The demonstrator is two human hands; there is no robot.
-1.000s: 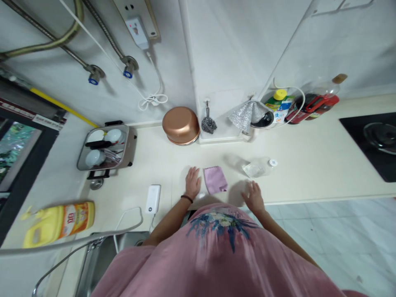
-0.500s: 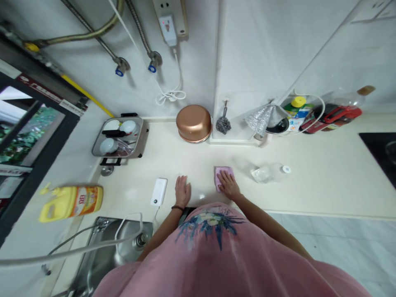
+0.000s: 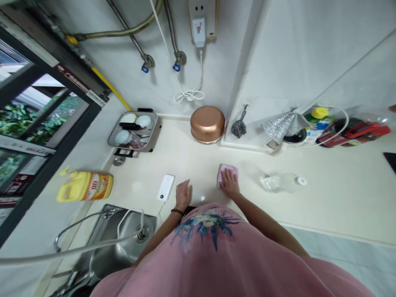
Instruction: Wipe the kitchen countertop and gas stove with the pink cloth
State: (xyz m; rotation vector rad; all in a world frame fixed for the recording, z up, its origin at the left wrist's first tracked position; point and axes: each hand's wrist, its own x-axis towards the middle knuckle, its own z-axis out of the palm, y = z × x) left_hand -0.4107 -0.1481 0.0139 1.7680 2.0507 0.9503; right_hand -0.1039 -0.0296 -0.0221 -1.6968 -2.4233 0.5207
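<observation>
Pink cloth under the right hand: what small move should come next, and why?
Probably slide the cloth slightly left: the right hand lies over it on the counter, and the clear bottle lies to its right, so leftward avoids it.

Room lies between left hand (image 3: 183, 194) and cloth (image 3: 223, 168); bottle (image 3: 284, 183) blocks rightward passage.
</observation>
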